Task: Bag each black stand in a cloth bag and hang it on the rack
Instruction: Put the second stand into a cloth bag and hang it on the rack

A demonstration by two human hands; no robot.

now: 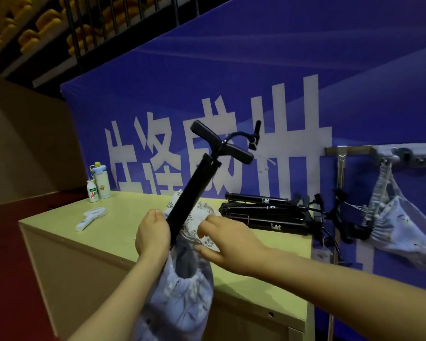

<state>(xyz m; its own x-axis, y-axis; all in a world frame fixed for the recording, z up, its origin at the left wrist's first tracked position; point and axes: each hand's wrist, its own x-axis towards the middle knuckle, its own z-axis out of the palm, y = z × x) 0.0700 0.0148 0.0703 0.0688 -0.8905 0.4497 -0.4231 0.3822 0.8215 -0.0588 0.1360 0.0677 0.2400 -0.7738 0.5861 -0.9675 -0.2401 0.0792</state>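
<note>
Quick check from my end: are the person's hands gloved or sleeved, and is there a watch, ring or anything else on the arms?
Both hands are bare: no gloves on the left hand or the right hand. Both forearms are uncovered as far as the frame shows, with no sleeve edge in view. No watch, ring, band or marking is visible on either wrist.

A blue fabric banner with large white characters [231, 99] hung behind the pale wooden cabinet [89, 242]; dark red floor [3, 254] lay at nine o'clock.
</note>
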